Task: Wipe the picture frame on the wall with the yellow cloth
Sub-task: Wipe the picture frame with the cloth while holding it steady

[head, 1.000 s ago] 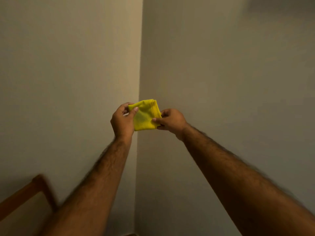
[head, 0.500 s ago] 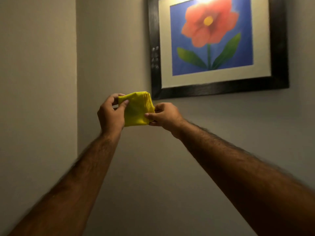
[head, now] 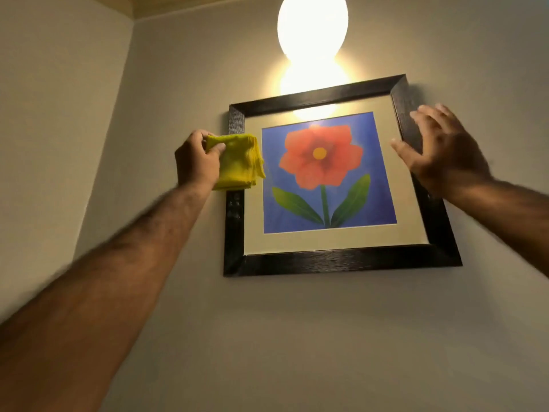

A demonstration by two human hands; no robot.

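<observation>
Head view, looking up at a grey wall (head: 297,337). A square picture frame of dark, almost black wood (head: 335,261) hangs on it, enclosing a cream mount and a print of a red flower on a blue ground. A glowing oval lamp (head: 312,25) sits above the frame's top edge. The left hand (head: 197,162) is clenched around a folded yellow cloth (head: 239,162), thumb on its front face; the cloth overlaps the frame's left rail near the upper corner. The right hand (head: 439,147) is spread, fingers splayed and holding nothing, in front of the frame's right rail; whether it touches the rail cannot be told.
</observation>
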